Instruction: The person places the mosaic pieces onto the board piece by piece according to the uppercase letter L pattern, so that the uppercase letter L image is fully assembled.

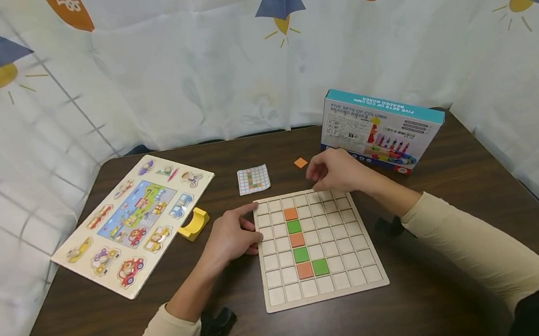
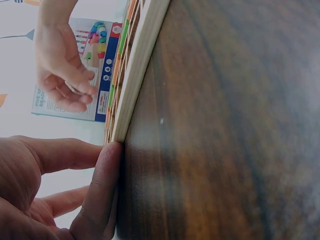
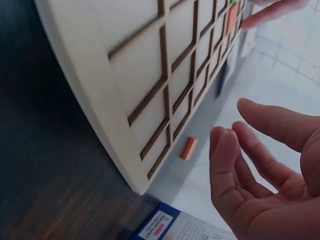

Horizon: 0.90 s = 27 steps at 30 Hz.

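A light wooden grid board point(image 1: 327, 233) lies on the table. Orange point(image 1: 290, 214) and green tiles point(image 1: 301, 255) alternate down one column, and another green tile point(image 1: 320, 267) sits beside the nearest orange one. My left hand point(image 1: 229, 236) touches the board's left edge with its fingertips point(image 2: 109, 157). Over the far edge is my right hand point(image 1: 332, 171), its fingers loosely bent with nothing between them, as the right wrist view also shows. Close to it on the table lies a loose orange tile point(image 1: 300, 163). A small printed pattern card point(image 1: 253, 180) rests behind the board.
At the left, a wooden picture puzzle point(image 1: 107, 236) is propped at a tilt beside a yellow curved block point(image 1: 194, 224). The bead set box point(image 1: 380, 127) stands at the back right, just behind the right hand. A patterned white curtain point(image 1: 219, 74) hangs behind the table.
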Tool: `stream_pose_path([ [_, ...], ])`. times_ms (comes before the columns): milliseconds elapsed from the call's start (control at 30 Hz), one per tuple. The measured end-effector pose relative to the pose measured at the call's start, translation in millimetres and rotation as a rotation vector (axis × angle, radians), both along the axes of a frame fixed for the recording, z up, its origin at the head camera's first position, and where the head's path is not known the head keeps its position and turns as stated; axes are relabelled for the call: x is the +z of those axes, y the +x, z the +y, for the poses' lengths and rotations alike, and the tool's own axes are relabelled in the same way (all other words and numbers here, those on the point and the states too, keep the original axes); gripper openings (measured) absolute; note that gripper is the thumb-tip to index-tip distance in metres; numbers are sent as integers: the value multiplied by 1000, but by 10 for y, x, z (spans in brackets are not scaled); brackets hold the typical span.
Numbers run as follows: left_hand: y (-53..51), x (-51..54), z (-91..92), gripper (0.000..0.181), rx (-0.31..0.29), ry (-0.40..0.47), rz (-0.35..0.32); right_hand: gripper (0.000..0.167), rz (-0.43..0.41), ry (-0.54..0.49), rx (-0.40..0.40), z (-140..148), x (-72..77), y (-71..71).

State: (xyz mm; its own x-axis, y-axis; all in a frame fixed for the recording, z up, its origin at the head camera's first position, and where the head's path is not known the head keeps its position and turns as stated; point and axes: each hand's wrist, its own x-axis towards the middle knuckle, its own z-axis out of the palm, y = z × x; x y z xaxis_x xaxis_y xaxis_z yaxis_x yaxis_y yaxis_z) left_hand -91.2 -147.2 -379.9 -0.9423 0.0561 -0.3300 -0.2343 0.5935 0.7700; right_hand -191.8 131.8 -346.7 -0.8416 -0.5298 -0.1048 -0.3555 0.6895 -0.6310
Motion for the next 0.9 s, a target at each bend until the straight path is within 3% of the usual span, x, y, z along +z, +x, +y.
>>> stream_pose_path([
  [200,0,2,2,74,2,2,1,26,-10,-48,-47,-46,-51,-224],
  [400,-1,1,8,75,11,11,-1,29,12,-30,-74,-110,-93,-389],
  [900,8,-12,4,76,19,22,0,30,-19,28,-112,-212,-186,-644],
])
